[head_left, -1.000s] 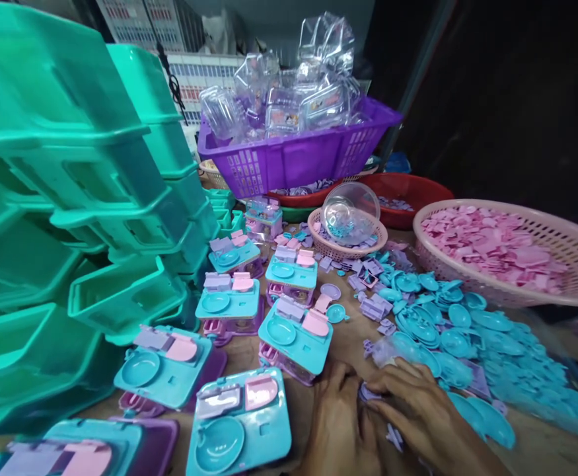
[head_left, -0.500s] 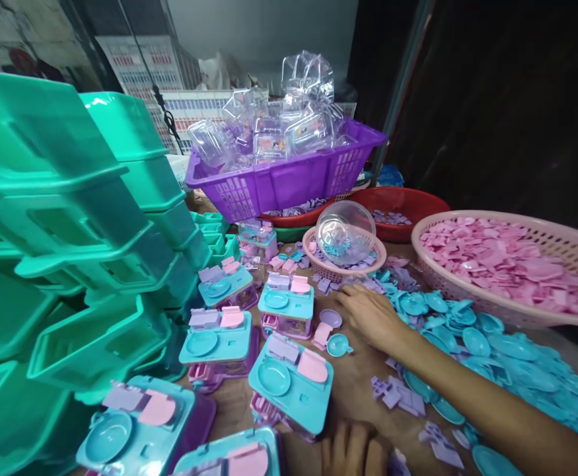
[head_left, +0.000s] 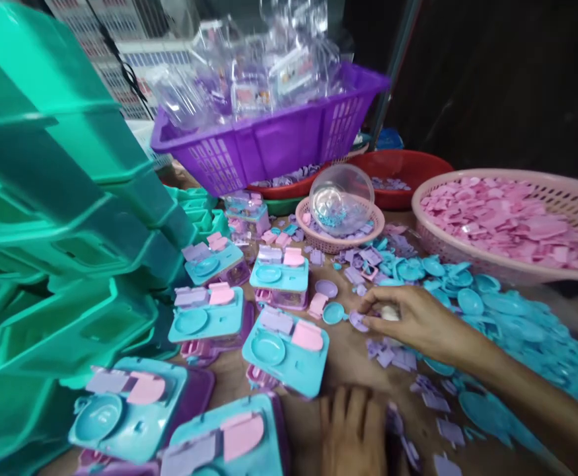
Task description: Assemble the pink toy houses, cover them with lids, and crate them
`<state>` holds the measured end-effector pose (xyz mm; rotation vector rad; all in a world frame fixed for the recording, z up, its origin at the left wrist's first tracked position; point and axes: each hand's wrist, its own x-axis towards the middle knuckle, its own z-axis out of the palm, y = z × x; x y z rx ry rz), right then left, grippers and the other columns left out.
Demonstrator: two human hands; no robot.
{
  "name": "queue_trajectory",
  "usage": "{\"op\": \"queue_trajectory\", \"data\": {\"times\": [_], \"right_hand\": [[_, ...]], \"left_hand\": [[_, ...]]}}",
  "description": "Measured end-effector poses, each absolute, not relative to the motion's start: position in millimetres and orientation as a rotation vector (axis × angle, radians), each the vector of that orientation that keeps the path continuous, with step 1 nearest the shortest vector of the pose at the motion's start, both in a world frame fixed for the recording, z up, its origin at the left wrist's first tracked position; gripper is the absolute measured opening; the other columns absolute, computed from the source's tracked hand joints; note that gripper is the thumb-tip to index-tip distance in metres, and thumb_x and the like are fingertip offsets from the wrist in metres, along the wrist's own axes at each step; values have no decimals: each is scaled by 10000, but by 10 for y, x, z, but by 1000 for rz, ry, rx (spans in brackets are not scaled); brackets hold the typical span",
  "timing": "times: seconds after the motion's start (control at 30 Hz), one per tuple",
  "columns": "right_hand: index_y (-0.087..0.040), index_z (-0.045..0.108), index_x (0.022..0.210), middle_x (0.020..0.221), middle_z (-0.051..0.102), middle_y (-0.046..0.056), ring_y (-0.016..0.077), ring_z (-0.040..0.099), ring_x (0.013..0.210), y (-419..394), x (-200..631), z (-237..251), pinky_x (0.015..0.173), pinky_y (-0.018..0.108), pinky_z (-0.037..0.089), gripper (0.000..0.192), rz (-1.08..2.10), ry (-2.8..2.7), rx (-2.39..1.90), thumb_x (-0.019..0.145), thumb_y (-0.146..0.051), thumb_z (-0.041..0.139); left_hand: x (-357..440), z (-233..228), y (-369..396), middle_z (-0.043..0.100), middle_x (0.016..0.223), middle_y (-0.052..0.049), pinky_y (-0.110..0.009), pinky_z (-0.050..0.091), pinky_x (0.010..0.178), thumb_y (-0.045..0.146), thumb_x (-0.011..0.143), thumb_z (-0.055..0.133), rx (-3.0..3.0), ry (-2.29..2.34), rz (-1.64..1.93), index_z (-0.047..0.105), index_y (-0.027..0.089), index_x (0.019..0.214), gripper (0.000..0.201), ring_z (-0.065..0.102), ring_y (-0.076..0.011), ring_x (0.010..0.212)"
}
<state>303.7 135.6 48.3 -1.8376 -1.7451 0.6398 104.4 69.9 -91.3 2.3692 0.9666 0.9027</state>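
Close by, right hand (head_left: 417, 317) pinching 1 purple disc (head_left: 357, 320) (left hand (head_left: 353, 433) flat)

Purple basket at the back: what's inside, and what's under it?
The purple basket is heaped with clear plastic shells, some showing printed inserts. Its front edge overhangs a red bowl holding small lilac pieces. The basket's bottom and what it rests on are hidden.

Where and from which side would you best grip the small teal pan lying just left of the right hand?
Probably by its short handle, which seems to stick out on the right side of the teal pan, towards the right hand. The round bowl lies flat on the table, so a fingertip pinch from above suits.
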Motion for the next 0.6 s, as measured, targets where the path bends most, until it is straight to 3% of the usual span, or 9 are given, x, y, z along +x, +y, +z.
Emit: {"op": "queue_trajectory", "data": {"times": [0.1, 0.17, 0.33, 0.47, 0.6], "right_hand": [[-271, 740, 888, 824, 768, -40, 188, 721, 777, 1024, 2931, 396, 678, 270, 502, 82, 762, -1789, -1839, 854, -284, 667], [-274, 750, 880, 838, 773, -36, 189, 724, 806, 887, 2845, 315, 709, 273, 502, 114, 696, -1918, -1844, 847, -205, 665], [-241, 762, 890, 980, 754, 44, 199, 708, 829, 683, 2686, 246, 711, 294, 528, 165, 350, -2069, -1845, 932, -207, 605], [-245, 769, 984, 965, 732, 37, 192, 689, 871, 547, 2510, 245, 752, 298, 525, 222, 332, -2114, -1663, 973, -178, 558], [-244, 761, 993, 926, 731, 22, 236, 653, 921, 481, 2347, 146, 849, 386, 484, 204, 251, -2199, -1629, 938, -144, 592]], "left_hand": [[909, -721, 622, 574, 1413, -198, -512, 555, 1001, 303, 879, 616, 2359, 965, 714, 396, 144, 1481, 660, 557, -376, 1285], [800, -566, 601, 468, 1513, -224, -498, 534, 1043, 275, 888, 588, 2371, 976, 585, 279, 118, 1532, 731, 467, -380, 1392], [629, -328, 563, 473, 1485, -215, -535, 490, 1089, 169, 910, 487, 2339, 1103, 556, 358, 145, 1459, 563, 468, -366, 1393], [573, -275, 553, 535, 1398, -181, -513, 497, 1094, 149, 958, 462, 2301, 1119, 591, 437, 188, 1387, 432, 518, -323, 1349], [549, -253, 592, 563, 1324, -153, -487, 509, 1086, 127, 983, 451, 2234, 1091, 658, 473, 196, 1329, 353, 546, -290, 1301]]}}
